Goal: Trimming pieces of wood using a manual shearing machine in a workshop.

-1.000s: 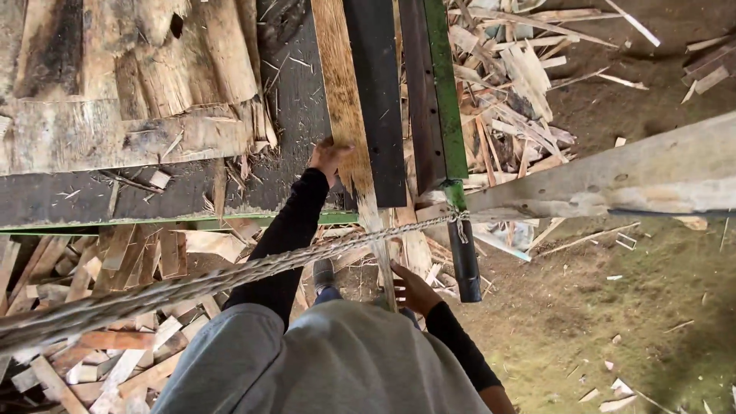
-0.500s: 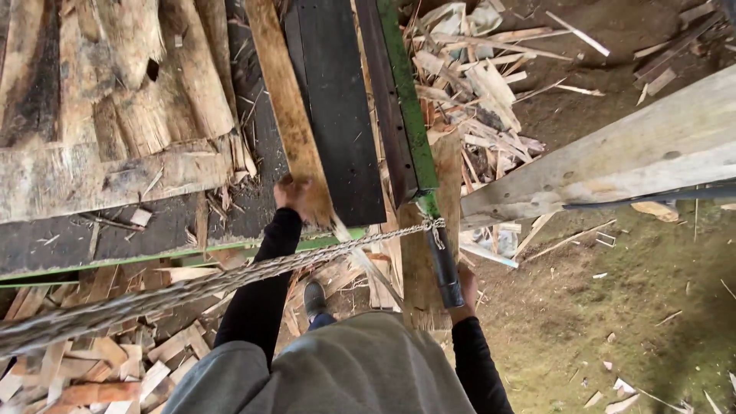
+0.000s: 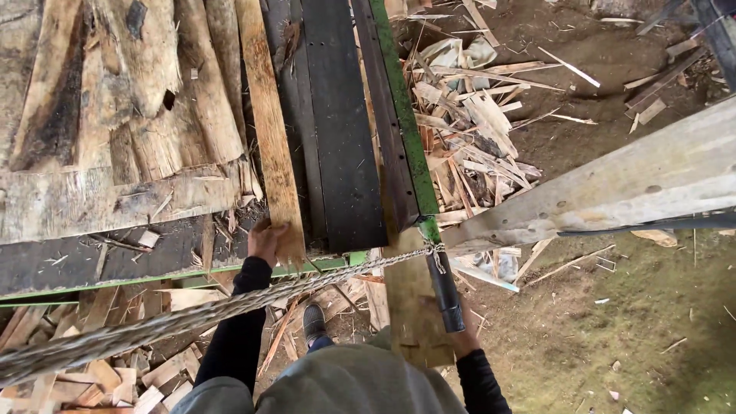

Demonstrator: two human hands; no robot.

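Observation:
A long pale wooden plank [image 3: 268,130] lies lengthwise on the dark machine bed [image 3: 337,146]. My left hand [image 3: 264,239] grips its near end at the bed's front edge. My right hand [image 3: 458,331] holds the near end of a second short board [image 3: 410,307], which runs below the bed beside a black handle [image 3: 446,291] on a green lever. Both arms wear black sleeves. A twisted rope [image 3: 192,314] crosses from the lower left to the lever.
Rough bark slabs [image 3: 115,115] pile on the left table. Offcuts and splinters [image 3: 468,130] litter the dirt at right and the floor at lower left. A thick pale beam [image 3: 613,192] slants across the right. My boot [image 3: 314,322] shows below.
The view has swung so the bed and plank sit further left. My left hand stays on the plank's end. My right hand has come out from under the board's lower edge.

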